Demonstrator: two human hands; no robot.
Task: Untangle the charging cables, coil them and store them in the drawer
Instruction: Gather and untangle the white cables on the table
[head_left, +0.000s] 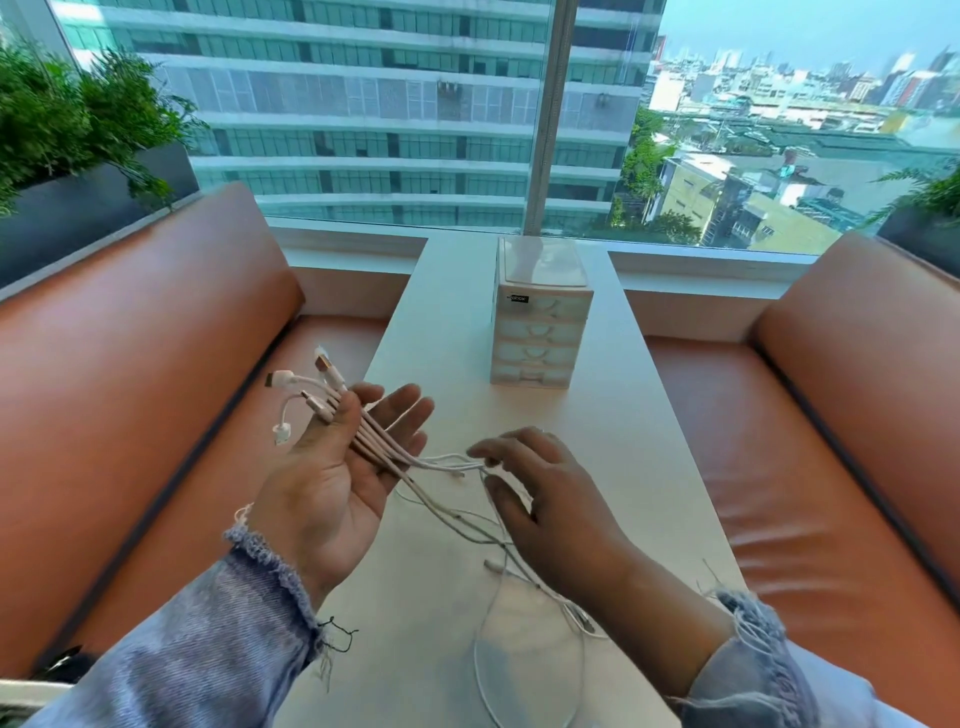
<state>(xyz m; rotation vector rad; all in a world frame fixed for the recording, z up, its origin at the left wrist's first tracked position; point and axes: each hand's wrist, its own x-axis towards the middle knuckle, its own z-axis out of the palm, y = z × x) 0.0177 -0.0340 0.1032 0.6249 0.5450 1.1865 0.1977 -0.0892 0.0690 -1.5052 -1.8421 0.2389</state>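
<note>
Head cam: both hands working the white cables (383, 443) over the table (649, 441)

Left hand (337, 478) is lying palm up w/ fingers spread, cable bunch running across it & plugs (326, 364) sticking out past the fingertips. Right hand (540, 483) is pinching a few strands btwn thumb & fingers, rest trailing down onto the table. Drawer box (540, 332) is sitting further back, drawers closed.

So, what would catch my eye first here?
The white charging cables fan across the open left hand at centre, while the right hand pinches their strands above the white table. Behind them, a small drawer unit stands on the table before a big city-view window.
</note>
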